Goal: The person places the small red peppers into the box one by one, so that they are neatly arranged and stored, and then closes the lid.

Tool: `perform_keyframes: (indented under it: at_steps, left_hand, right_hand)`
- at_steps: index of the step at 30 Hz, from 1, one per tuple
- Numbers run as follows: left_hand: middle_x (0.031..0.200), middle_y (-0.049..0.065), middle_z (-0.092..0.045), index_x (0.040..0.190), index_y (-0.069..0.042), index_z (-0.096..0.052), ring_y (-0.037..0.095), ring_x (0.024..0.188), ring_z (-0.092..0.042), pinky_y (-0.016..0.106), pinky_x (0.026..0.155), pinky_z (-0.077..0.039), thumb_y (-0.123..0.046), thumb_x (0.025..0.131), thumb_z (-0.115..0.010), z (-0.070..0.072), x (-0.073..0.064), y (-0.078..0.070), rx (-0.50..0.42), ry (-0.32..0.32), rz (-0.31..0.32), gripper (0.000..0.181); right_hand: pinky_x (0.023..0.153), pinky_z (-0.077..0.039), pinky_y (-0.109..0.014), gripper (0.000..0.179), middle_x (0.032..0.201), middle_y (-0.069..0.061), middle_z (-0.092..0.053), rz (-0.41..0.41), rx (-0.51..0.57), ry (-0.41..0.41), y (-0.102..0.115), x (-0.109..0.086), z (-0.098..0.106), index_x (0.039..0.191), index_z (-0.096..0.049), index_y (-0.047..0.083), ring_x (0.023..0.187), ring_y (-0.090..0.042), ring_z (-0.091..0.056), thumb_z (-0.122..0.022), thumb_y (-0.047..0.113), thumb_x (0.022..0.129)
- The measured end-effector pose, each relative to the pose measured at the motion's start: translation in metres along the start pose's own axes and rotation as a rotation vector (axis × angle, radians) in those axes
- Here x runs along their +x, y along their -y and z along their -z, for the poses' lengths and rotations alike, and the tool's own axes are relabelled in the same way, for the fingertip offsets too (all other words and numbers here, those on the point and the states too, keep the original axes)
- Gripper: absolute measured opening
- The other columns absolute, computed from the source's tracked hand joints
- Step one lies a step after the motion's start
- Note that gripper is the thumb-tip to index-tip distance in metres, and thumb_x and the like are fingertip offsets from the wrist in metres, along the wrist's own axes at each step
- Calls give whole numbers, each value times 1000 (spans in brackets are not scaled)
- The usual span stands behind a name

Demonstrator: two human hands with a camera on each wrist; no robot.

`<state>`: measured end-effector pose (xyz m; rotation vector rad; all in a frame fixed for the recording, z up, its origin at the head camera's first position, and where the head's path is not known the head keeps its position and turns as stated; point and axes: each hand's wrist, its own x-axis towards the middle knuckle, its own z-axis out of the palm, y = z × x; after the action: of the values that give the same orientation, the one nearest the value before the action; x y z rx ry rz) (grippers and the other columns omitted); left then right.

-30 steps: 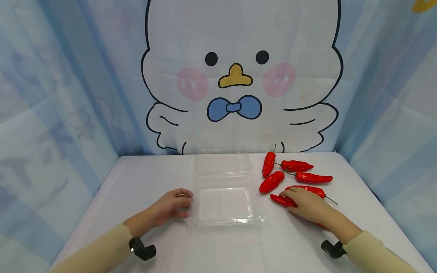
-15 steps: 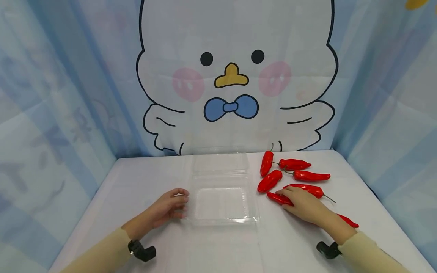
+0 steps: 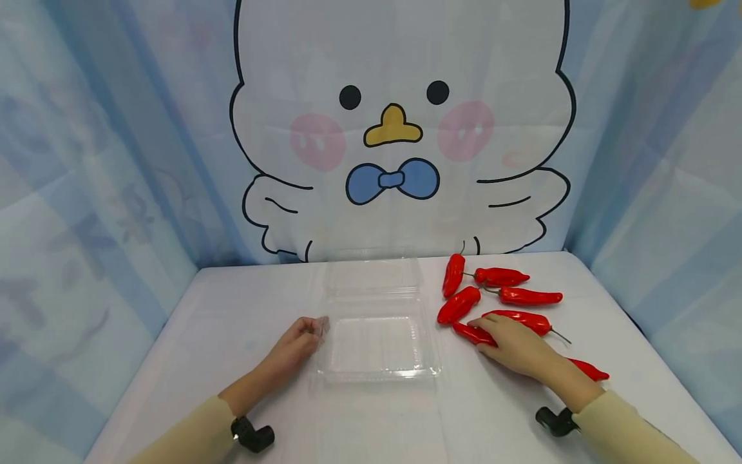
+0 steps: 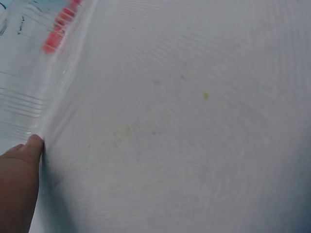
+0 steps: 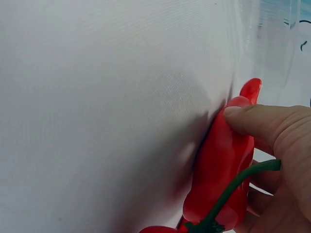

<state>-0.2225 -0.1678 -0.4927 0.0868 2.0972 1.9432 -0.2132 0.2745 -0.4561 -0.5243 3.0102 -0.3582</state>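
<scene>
A clear plastic clamshell container (image 3: 378, 374) lies unfolded in the middle of the white table, its lid (image 3: 371, 274) toward the back. At its left edge my left hand (image 3: 290, 353) pinches the rim; the thumb (image 4: 30, 150) shows against the plastic in the left wrist view. My right hand (image 3: 516, 345) grips a red chili pepper (image 5: 218, 165), thumb along one side and fingers on the other. That pepper lies on or just above the table, and its green stem curves back toward the palm. Part of it is hidden under the hand in the head view.
Several other red peppers lie right of the container, among them an upright-lying one (image 3: 453, 276) and one behind the hand (image 3: 530, 296). Another pepper (image 3: 588, 369) sits by the right wrist. A printed curtain (image 3: 394, 225) closes off the back.
The left hand has moved from beside the container to pinching its left rim, its fingers drawn together. My right hand has shifted slightly left with its pepper, and another pepper shows behind the wrist.
</scene>
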Motion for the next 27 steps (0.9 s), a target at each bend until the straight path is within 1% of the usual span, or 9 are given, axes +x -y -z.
perform_keyframes:
  at_steps: [3, 5, 7, 9, 12, 14, 17, 21, 27]
  left_hand:
    - [153, 18, -37, 125, 1, -39, 26, 152, -26, 8, 92, -39, -5, 101, -42, -1, -1, 3, -66, 22, -17, 25]
    - [163, 18, -28, 125, 1, -38, 28, 158, -16, 4, 96, -39, -6, 102, -41, -1, -1, 5, -101, 30, -18, 24]
    - [165, 18, -27, 125, 0, -39, 29, 159, -16, 4, 96, -39, -7, 103, -42, -1, -1, 7, -123, 25, -13, 24]
    - [165, 18, -27, 130, 0, -38, 28, 158, -17, 7, 100, -40, -10, 103, -43, -1, 0, 8, -130, 30, -10, 28]
    - [167, 17, -27, 144, 0, -36, 27, 157, -20, 19, 115, -37, -14, 106, -44, -1, 2, 9, -124, 51, -13, 42]
    - [169, 17, -25, 154, 0, -32, 28, 159, -19, 31, 122, -31, -15, 106, -44, -1, 3, 10, -113, 64, -22, 52]
    - [171, 16, -23, 161, 2, -25, 28, 160, -17, 41, 124, -22, -14, 107, -43, 0, 4, 12, -109, 80, -37, 59]
    - [172, 14, -21, 162, 3, -23, 27, 160, -14, 41, 124, -20, -13, 106, -41, 0, 5, 13, -117, 81, -35, 60]
    - [172, 15, -19, 162, 4, -22, 29, 160, -12, 42, 125, -18, -11, 106, -40, -1, 4, 13, -127, 85, -40, 61]
  right_hand:
    - [91, -59, -54, 56, 124, -12, -70, -1, 8, -7, 2, 1, -1, 135, -67, 12, 114, -33, -65, -85, 29, 84]
    - [91, -60, -54, 57, 124, -12, -70, -10, 11, -6, 4, 2, -2, 135, -67, 11, 113, -34, -65, -85, 30, 84]
    - [90, -60, -53, 58, 123, -14, -71, -22, 12, -5, 6, 4, -2, 136, -67, 10, 113, -35, -66, -84, 31, 85]
    - [90, -60, -52, 58, 124, -14, -71, -39, 13, -6, 8, 4, -2, 136, -67, 9, 113, -35, -66, -84, 31, 85]
    - [90, -60, -51, 58, 125, -15, -72, -56, 21, -10, 11, 5, -4, 137, -66, 7, 114, -35, -67, -83, 30, 86]
    - [91, -60, -51, 58, 126, -16, -72, -61, 27, -11, 12, 6, -6, 137, -66, 6, 115, -36, -67, -83, 29, 87]
    - [90, -60, -51, 59, 126, -17, -72, -63, 32, -10, 14, 8, -6, 138, -65, 5, 116, -37, -67, -83, 29, 87]
    - [91, -60, -51, 59, 125, -17, -72, -65, 35, -10, 17, 9, -5, 138, -65, 5, 117, -38, -66, -83, 28, 87]
    - [93, -59, -52, 58, 125, -16, -72, -64, 51, -14, 16, 9, -7, 138, -65, 4, 115, -36, -67, -82, 27, 87]
